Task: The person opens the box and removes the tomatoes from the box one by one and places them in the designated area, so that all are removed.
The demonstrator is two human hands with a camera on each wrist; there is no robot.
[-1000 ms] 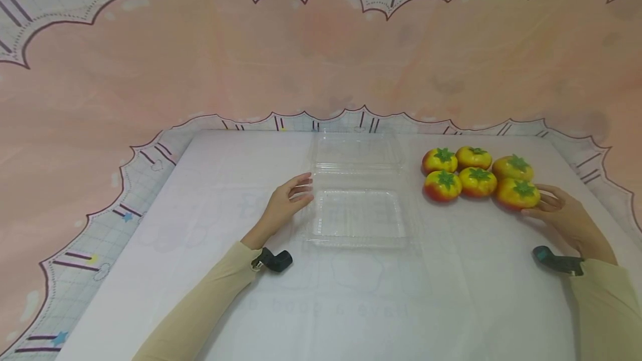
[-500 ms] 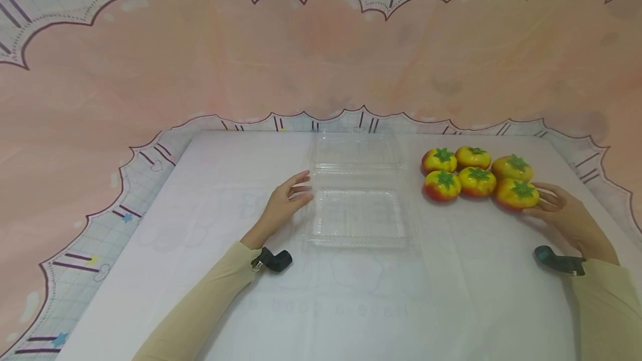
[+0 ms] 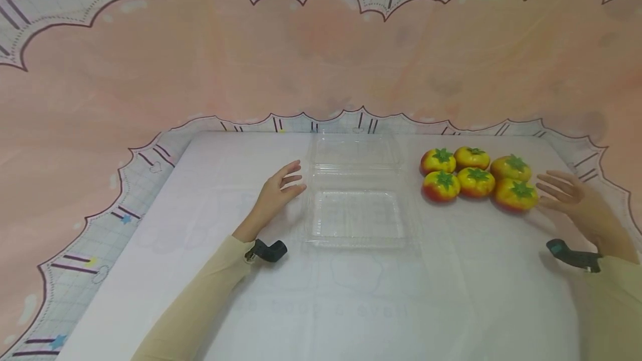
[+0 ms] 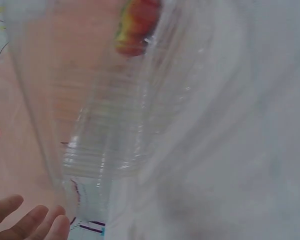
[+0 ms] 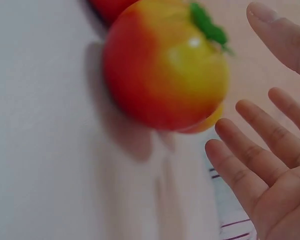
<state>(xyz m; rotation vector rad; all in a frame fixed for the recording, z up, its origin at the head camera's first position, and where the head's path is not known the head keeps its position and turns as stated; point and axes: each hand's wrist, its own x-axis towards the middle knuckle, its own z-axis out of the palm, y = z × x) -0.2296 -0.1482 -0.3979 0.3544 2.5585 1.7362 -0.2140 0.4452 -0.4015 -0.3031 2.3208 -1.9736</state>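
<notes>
In the head view a clear plastic clamshell box (image 3: pixel 358 241) lies with its lid (image 3: pixel 356 152) folded back on the table. My left hand (image 3: pixel 276 191) is just left of the box, fingers relaxed and apart from it. Several yellow-red persimmons with green leaf tops sit in two rows to the right. My right hand (image 3: pixel 572 199) hovers right of the nearest right persimmon (image 3: pixel 515 195), with a small gap and nothing held. In the right wrist view its fingers (image 5: pixel 240 172) are spread beside a persimmon (image 5: pixel 165 65). The left wrist view shows the box (image 4: pixel 115 130) beside the left fingertips.
A white cloth covers the table (image 3: pixel 401 316). Behind it hangs a peach backdrop (image 3: pixel 321 60) with a scalloped border. Each wrist wears a black camera mount, the left one (image 3: pixel 271 250) and the right one (image 3: pixel 572 255).
My left hand has drawn back up and left, away from the box edge. My right hand has let go of the near right persimmon and moved right, its fingers straighter.
</notes>
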